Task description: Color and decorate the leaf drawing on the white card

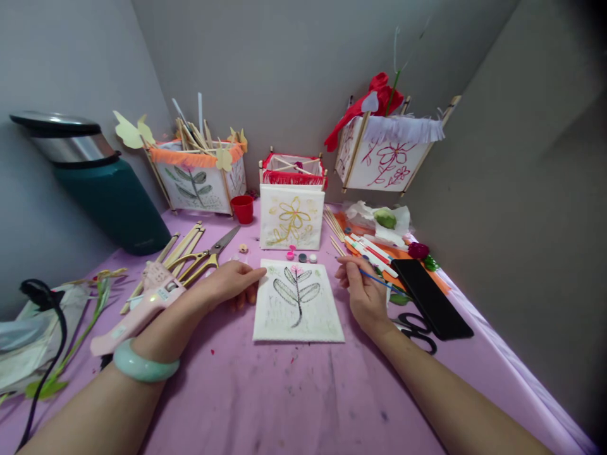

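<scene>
A white square panel (272, 325) lies flat on the table, painted with a dark-stemmed plant, grey-green leaves and a pink flower. My left hand (236, 281) rests at its left side, one fingertip touching the upper left edge and the other fingers loosely bent, holding nothing. Just right of the panel, my right hand (364, 292) is closed around a thin blue paintbrush (383, 280). The brush tip is hard to make out near the fingers. Beyond the panel's top edge sit small paint pots (302, 258), one pink, one dark and one white.
Left are gold-handled scissors (208, 256), a pink glue gun (142, 309) and a teal bottle (111, 202). A red-trimmed lantern-like box (291, 218) stands behind the pots, near a red cup (243, 209). Right lie a phone (431, 298), markers (372, 253) and black-handled scissors (417, 323).
</scene>
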### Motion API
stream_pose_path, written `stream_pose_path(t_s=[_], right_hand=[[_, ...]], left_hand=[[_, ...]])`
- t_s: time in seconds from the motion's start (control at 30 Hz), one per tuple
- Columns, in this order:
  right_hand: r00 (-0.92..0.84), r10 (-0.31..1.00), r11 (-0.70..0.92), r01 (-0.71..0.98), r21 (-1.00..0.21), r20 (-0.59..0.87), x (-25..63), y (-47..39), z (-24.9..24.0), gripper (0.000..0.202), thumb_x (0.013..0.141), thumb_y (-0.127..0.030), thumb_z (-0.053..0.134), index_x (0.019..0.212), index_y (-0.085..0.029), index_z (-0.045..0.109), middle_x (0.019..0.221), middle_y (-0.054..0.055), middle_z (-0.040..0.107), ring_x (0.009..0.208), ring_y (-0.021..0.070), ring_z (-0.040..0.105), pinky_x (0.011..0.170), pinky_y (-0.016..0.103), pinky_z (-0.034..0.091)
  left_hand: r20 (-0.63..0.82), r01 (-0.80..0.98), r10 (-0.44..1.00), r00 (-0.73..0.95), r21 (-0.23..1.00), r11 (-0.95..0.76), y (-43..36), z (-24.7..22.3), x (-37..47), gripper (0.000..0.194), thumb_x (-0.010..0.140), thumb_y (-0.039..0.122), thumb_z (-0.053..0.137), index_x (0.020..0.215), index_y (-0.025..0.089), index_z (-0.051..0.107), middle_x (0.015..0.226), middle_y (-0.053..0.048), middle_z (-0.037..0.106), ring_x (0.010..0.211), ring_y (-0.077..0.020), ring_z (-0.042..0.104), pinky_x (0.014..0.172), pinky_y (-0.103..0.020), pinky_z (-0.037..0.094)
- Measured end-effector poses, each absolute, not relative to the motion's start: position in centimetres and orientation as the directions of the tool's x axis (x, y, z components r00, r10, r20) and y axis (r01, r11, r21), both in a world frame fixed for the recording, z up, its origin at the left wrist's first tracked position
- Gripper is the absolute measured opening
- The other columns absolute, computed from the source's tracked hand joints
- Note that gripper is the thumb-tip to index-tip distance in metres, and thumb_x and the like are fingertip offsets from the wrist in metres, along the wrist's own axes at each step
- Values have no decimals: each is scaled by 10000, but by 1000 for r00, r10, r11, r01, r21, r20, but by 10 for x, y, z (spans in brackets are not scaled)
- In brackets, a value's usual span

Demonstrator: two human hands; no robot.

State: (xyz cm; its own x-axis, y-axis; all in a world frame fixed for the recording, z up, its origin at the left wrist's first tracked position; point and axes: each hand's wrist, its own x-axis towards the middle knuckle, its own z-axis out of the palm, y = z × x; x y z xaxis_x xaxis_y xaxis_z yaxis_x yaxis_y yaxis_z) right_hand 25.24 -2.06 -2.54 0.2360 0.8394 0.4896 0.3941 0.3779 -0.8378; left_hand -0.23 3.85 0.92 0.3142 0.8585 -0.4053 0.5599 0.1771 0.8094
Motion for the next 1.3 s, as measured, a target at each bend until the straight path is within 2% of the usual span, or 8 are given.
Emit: stream_pose_path(t_s=[0.13, 0.27, 0.4, 0.5, 0.63, 0.73, 0.93, 1.3], right_hand=[[226, 803, 434, 413, -801, 552, 253, -22, -22, 289, 924, -377, 380, 933, -206, 613, 710, 9, 547, 583, 123, 503, 585, 278, 443], [233, 796, 433, 426, -794, 559, 255, -23, -21, 296, 920, -370, 391, 843, -187, 611, 672, 5, 537, 572, 119, 504, 559, 266, 429], [280, 837, 343, 403, -849, 471, 249, -18, -19, 243, 888, -390, 450, 889, -183, 577, 677, -2, 547, 546, 112, 496, 523, 249, 414], [215, 873, 342, 371, -863, 438, 240, -8, -7, 206, 883, -369, 457, 965, -195, 532, 731, 0, 580, 548, 106, 504, 521, 238, 416], [159, 843, 427, 385, -818, 515, 225, 12, 10, 172, 878, -353, 471, 888, -194, 538, 686, -8, 573, 559, 108, 516, 541, 233, 421], [229, 778, 454, 439, -775, 585, 221, 24, 6, 197, 865, -368, 495, 834, -183, 555, 649, -10, 562, 551, 111, 515, 544, 236, 414], [324, 744, 388, 502, -773, 584, 233, 28, -26, 251, 839, -395, 531, 721, -174, 547, 569, -22, 518, 530, 113, 480, 545, 242, 401], [281, 798, 430, 355, -830, 533, 226, 28, -32, 190, 868, -334, 482, 939, -177, 561, 746, 23, 614, 580, 116, 537, 547, 234, 431]], left_hand=[[-105, 694, 988, 117, 720, -6, 42, 3, 0, 309, 743, 484, 534, 626, 200, 560, 509, -27, 615, 372, -142, 497, 397, -233, 306], [153, 777, 975, 161, 590, -221, 45, -4, -2, 169, 712, 379, 594, 698, 213, 620, 564, -17, 612, 545, -170, 537, 523, -244, 305], [139, 784, 971, 194, 572, -239, 46, -6, -3, 172, 720, 359, 583, 786, 214, 649, 614, -32, 624, 610, -196, 546, 569, -262, 306], [133, 786, 969, 209, 567, -247, 44, -5, -2, 177, 720, 354, 577, 792, 213, 657, 656, -50, 643, 645, -210, 559, 589, -272, 317], [141, 789, 962, 232, 552, -271, 43, -5, -3, 203, 737, 366, 554, 795, 203, 659, 678, -61, 656, 663, -215, 573, 600, -284, 332], [106, 820, 963, 247, 506, -266, 43, -5, -2, 240, 774, 364, 504, 872, 200, 649, 735, -57, 675, 702, -208, 592, 627, -285, 364], [76, 863, 964, 255, 432, -262, 43, -5, -2, 264, 797, 352, 465, 923, 198, 640, 815, -58, 696, 763, -206, 614, 661, -292, 396], [85, 877, 961, 263, 394, -275, 45, -7, -2, 256, 816, 361, 443, 812, 199, 641, 813, -58, 694, 749, -195, 611, 643, -286, 381]])
